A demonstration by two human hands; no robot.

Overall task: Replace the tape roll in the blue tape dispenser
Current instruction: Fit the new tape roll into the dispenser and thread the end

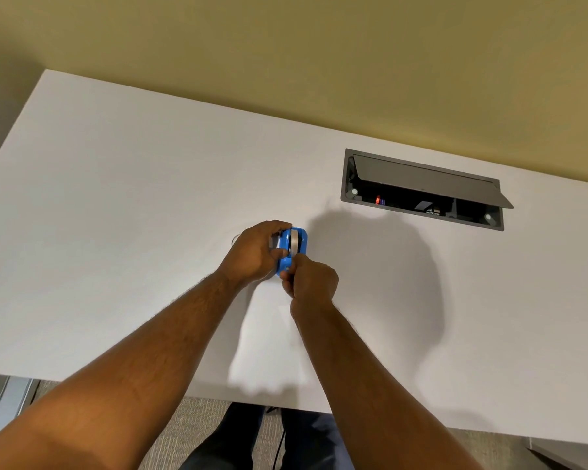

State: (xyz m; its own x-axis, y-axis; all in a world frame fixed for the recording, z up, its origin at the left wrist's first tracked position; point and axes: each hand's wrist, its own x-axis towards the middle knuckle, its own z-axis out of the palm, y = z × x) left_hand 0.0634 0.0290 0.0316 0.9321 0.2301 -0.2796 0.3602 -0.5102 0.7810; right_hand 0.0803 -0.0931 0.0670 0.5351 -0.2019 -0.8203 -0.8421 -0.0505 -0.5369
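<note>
Your left hand (252,254) clamps the blue tape dispenser (294,247) to the white desk (116,198), well to the near left of the open cable hatch (421,189), steadying it while your right hand (311,279) pinches near its cutter end, seemingly on tape. The tape roll (294,242) sits inside; the dispenser's long axis runs toward you.

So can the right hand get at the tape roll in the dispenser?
Probably yes: the right hand pinches at the blue dispenser's near end, and the roll's top is exposed beside the left hand.
</note>
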